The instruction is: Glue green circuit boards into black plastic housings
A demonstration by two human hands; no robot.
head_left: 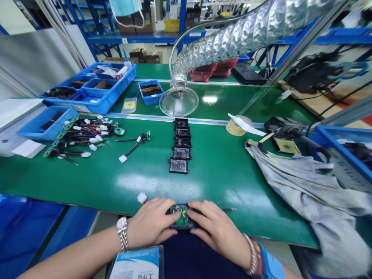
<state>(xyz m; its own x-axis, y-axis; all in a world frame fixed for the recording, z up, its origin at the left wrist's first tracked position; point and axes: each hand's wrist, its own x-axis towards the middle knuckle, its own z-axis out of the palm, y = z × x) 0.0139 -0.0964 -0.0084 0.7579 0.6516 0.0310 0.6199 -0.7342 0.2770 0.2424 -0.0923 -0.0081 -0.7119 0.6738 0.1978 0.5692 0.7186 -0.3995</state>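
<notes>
on my feed the left grip (149,223) and the right grip (216,232) are both closed on a small black housing (186,226), one from each side, with the fingers curled over its ends. the housing sits between them, just over the near edge of the green worktop (221,186), and a green circuit board (182,217) shows in the gap between the two hands. i cannot tell whether the housing touches the worktop.

a white connector (142,197) lies just beyond the left grip, and a thin dark rod (229,209), too small for me to name, sticks out to the right of the right grip. a metal wristwatch (122,232) sits on the left wrist, a beaded bracelet (252,254) and a blue strap (271,267) on the right. an id badge (136,263) hangs below the hands.

well ahead of both grips, five black housings (180,145) stand in a straight line on the worktop. to their left lie a heap of wire harnesses (84,135) and two loose harnesses (133,145). to their right are a roll of tape (235,126) and a crumpled grey cloth (305,186). farther off i see blue trays (87,83) and a clear hood (178,101) on a foil duct (229,42).
</notes>
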